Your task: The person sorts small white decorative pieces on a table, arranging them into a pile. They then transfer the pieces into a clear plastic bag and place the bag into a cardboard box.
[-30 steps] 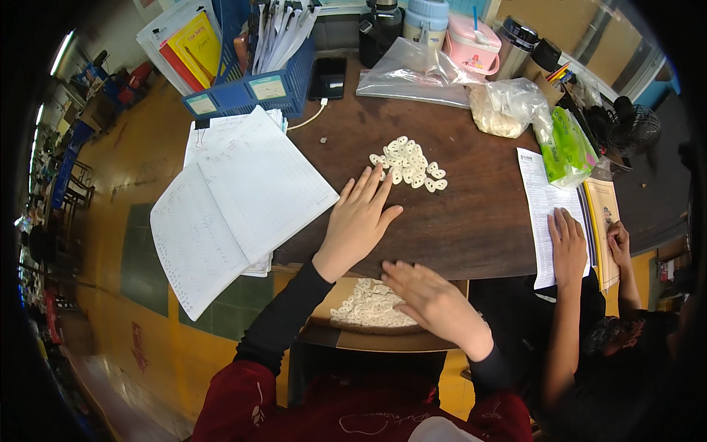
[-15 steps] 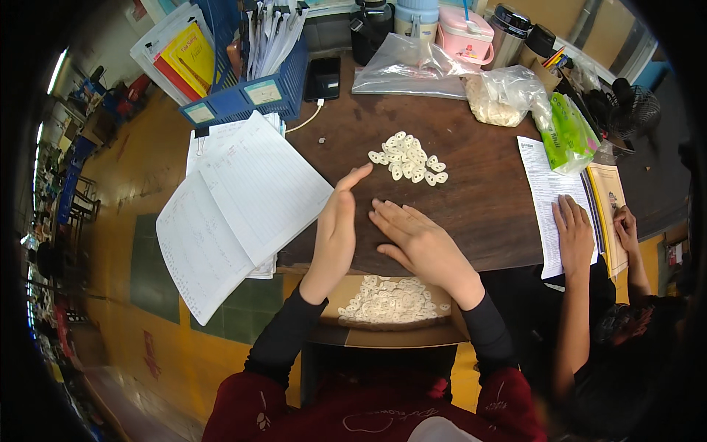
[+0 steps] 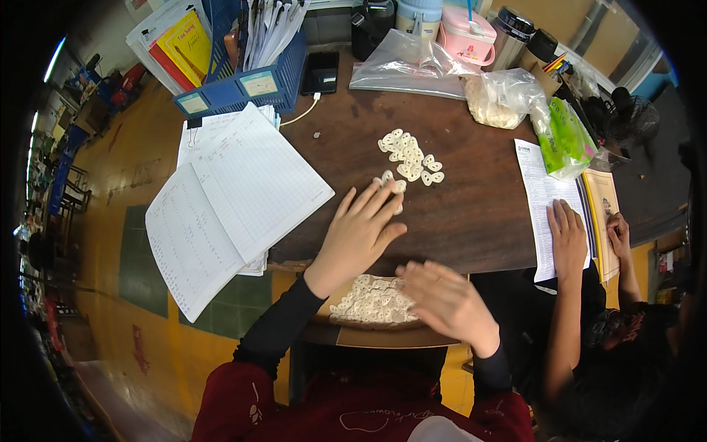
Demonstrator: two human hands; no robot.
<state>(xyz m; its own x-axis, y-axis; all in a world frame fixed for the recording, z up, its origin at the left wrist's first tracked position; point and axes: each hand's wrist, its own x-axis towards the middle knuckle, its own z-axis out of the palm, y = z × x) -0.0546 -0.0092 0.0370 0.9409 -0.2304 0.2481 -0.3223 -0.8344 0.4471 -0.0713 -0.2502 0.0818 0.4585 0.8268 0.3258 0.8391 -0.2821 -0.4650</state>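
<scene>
A loose pile of small, flat, off-white pieces with holes (image 3: 405, 152) lies on the dark wooden table. My left hand (image 3: 357, 234) is open, its outstretched fingertips touching a few pieces at the pile's near left edge. Under the table's front edge, an open cardboard box (image 3: 394, 337) holds many more such pieces (image 3: 372, 300). Over the right side of this box hovers my right hand (image 3: 451, 300), fingers extended and slightly blurred, with nothing visible in them; its palm is hidden.
An open notebook (image 3: 243, 195) overhangs the table's left edge. Behind stand a blue file basket (image 3: 269, 87), a phone (image 3: 320, 72) on a cable, and a clear plastic bag (image 3: 412, 66). At right, a co-worker's hand (image 3: 568, 239) rests on a printed sheet (image 3: 532, 184).
My left hand has moved right and forward onto the pieces, some of which now lie apart from the pile. My right hand has drawn back from the tabletop to above the box.
</scene>
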